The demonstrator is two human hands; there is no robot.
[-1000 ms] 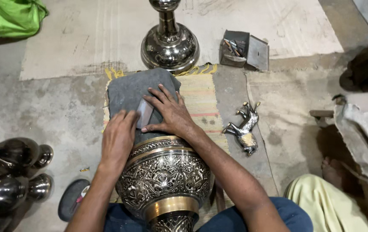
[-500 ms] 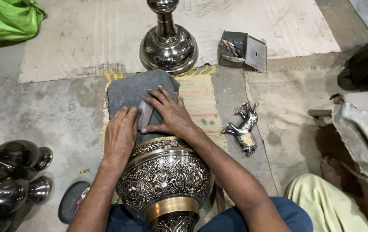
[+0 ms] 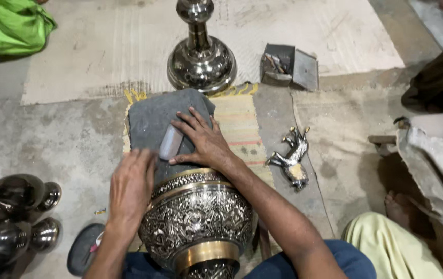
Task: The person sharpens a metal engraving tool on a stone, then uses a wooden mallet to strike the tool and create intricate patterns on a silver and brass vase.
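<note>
Engraved silver-and-brass metal vase (image 3: 198, 217), lying across lap on striped mat (image 3: 242, 129), upper end under grey cloth (image 3: 154, 119). Left hand (image 3: 131, 186) and right hand (image 3: 203, 139) spread flat, pressing cloth. Probably heavy, rigid, slick; best held around brass-banded body.
</note>
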